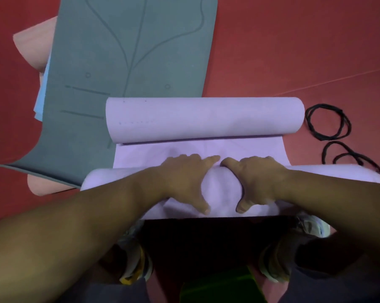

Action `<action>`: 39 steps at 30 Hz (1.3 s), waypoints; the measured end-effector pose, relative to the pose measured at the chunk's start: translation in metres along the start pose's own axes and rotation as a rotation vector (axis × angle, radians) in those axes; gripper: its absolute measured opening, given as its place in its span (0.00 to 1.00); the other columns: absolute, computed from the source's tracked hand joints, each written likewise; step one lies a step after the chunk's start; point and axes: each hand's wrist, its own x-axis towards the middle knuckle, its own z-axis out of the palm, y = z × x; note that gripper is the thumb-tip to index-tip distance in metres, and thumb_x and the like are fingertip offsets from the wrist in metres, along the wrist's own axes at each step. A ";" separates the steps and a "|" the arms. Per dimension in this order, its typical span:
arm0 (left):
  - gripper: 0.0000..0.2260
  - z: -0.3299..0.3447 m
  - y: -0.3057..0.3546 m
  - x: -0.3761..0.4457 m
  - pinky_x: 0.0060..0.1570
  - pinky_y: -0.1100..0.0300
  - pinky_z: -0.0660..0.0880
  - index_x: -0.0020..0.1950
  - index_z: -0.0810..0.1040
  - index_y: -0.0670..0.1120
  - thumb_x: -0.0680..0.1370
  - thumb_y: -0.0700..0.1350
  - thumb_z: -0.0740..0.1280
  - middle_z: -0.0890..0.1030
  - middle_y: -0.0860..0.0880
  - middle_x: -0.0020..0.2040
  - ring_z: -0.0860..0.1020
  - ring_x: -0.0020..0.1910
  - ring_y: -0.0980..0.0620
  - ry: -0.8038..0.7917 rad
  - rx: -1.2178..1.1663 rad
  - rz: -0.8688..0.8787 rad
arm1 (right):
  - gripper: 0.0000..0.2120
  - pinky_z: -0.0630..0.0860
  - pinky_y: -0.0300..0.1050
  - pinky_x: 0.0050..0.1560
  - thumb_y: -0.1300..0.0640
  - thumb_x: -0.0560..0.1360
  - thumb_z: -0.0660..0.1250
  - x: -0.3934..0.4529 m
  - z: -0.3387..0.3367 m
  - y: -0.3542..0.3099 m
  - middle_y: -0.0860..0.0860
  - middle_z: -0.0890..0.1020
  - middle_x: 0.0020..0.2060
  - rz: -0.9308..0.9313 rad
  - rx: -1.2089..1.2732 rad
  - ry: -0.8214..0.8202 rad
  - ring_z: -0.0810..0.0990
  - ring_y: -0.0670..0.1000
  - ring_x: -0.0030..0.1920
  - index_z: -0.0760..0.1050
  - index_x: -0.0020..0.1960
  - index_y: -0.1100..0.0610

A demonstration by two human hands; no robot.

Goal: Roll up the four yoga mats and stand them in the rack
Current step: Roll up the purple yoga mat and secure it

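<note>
A lilac yoga mat (pixel 206 147) lies across the red floor in front of me, curled into a roll at its far end (pixel 204 119) and rolled up at the near end under my hands. My left hand (pixel 184 178) and my right hand (pixel 259 178) press side by side on the near roll, fingers over its top and thumbs toward me. A grey mat (pixel 119 62) with printed lines lies flat to the left. Under it a pink mat (pixel 33 49) and a light blue mat (pixel 42 92) stick out. No rack is in view.
Black elastic loops (pixel 329 123) lie on the red floor (pixel 294 51) right of the lilac mat, with more cord (pixel 346 156) just below them. My shoes (pixel 313 226) and knees are at the bottom of the view.
</note>
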 end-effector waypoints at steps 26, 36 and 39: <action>0.52 0.102 -0.038 0.059 0.63 0.47 0.75 0.72 0.57 0.71 0.51 0.65 0.76 0.72 0.60 0.71 0.76 0.66 0.50 -0.067 -0.136 -0.157 | 0.69 0.58 0.63 0.73 0.35 0.58 0.80 0.073 0.116 -0.022 0.56 0.54 0.78 -0.014 -0.185 -0.003 0.62 0.60 0.73 0.37 0.81 0.52; 0.56 0.120 -0.037 0.054 0.65 0.46 0.68 0.79 0.49 0.60 0.59 0.64 0.77 0.69 0.52 0.73 0.71 0.68 0.47 0.061 0.082 -0.182 | 0.56 0.62 0.62 0.72 0.38 0.64 0.75 0.087 0.096 -0.016 0.54 0.59 0.75 0.015 -0.017 -0.002 0.64 0.60 0.73 0.43 0.80 0.45; 0.55 0.093 -0.050 0.067 0.61 0.46 0.72 0.77 0.55 0.63 0.56 0.64 0.79 0.73 0.53 0.71 0.74 0.67 0.47 -0.033 -0.010 -0.184 | 0.55 0.62 0.62 0.68 0.35 0.65 0.73 0.074 0.107 -0.024 0.56 0.57 0.71 0.014 -0.069 0.189 0.62 0.61 0.70 0.43 0.80 0.46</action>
